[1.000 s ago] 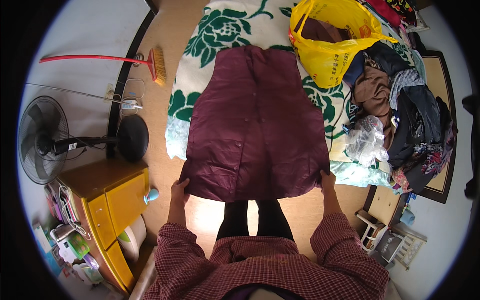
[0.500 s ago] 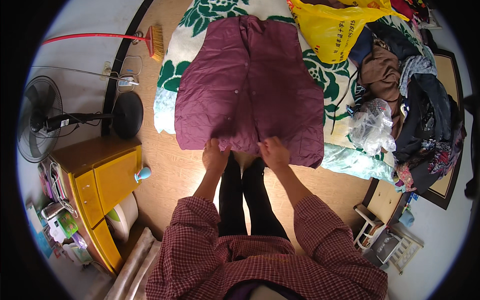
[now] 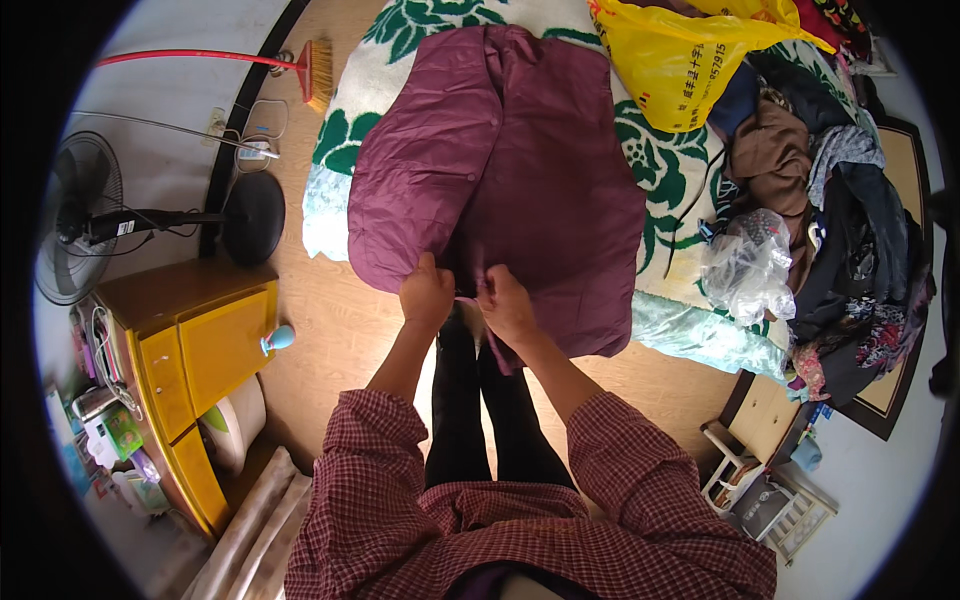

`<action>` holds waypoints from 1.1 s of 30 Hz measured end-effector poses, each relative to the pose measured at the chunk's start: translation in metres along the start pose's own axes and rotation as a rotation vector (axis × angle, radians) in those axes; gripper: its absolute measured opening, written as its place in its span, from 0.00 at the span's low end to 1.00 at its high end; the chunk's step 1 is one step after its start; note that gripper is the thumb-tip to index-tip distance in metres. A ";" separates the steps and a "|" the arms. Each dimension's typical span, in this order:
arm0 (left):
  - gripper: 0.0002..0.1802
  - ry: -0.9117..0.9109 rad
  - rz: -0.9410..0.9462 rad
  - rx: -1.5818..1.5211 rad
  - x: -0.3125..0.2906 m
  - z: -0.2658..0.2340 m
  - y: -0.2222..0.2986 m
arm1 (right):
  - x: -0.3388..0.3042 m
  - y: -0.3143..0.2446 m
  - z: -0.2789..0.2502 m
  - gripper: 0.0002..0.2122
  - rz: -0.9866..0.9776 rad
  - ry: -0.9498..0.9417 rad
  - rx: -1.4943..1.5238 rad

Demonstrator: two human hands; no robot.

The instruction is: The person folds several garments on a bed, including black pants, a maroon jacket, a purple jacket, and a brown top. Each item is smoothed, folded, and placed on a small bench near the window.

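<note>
A maroon quilted vest [image 3: 560, 170] with snap buttons down its front lies spread on the bed, its bottom hem towards me. My left hand [image 3: 427, 292] is closed on the hem of the left front panel, beside the front opening. My right hand [image 3: 507, 303] pinches the edge of the right front panel, and that panel's lower corner hangs below my fingers over my leg. Both hands are close together at the middle of the hem, with the lower part of the opening parted between them.
The green-and-white patterned bedspread [image 3: 655, 160] lies under the vest. At the right are a yellow plastic bag [image 3: 680, 70], a clear plastic bag [image 3: 748, 265] and piled clothes [image 3: 770, 150]. Leftward stand a black fan [image 3: 252, 220], a wooden cabinet [image 3: 225, 350] and a broom [image 3: 315, 75].
My hands have moved closer together, the right one shifting left. The right front panel has been drawn over with it, and the front edges are now lifted and bunched near the hem.
</note>
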State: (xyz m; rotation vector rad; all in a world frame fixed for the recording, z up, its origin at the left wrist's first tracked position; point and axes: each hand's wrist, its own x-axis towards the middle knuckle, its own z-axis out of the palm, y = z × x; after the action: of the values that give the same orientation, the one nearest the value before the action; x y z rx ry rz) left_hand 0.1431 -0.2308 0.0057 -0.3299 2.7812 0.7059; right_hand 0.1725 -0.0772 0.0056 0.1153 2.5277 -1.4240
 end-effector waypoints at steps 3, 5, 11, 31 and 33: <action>0.12 0.146 0.150 -0.169 -0.010 -0.017 0.007 | 0.007 0.014 0.015 0.21 -0.105 -0.138 0.128; 0.14 0.018 0.174 -0.180 -0.012 -0.015 0.015 | 0.015 0.032 0.023 0.25 -0.210 -0.173 0.138; 0.31 -0.364 0.228 -0.266 -0.002 0.015 0.021 | 0.008 0.069 0.003 0.20 -0.134 -0.154 0.263; 0.42 -0.299 -0.287 0.017 -0.039 0.050 0.008 | 0.026 0.044 0.014 0.11 0.094 -0.103 -0.060; 0.45 -0.089 -0.298 -0.086 -0.044 0.060 0.015 | 0.038 0.036 0.003 0.12 0.138 -0.002 0.058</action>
State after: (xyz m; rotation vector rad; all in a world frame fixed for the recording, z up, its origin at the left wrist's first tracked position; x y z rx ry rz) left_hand 0.1913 -0.1817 -0.0259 -0.6947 2.5468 0.7456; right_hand 0.1429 -0.0626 -0.0351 0.2930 2.4258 -1.4420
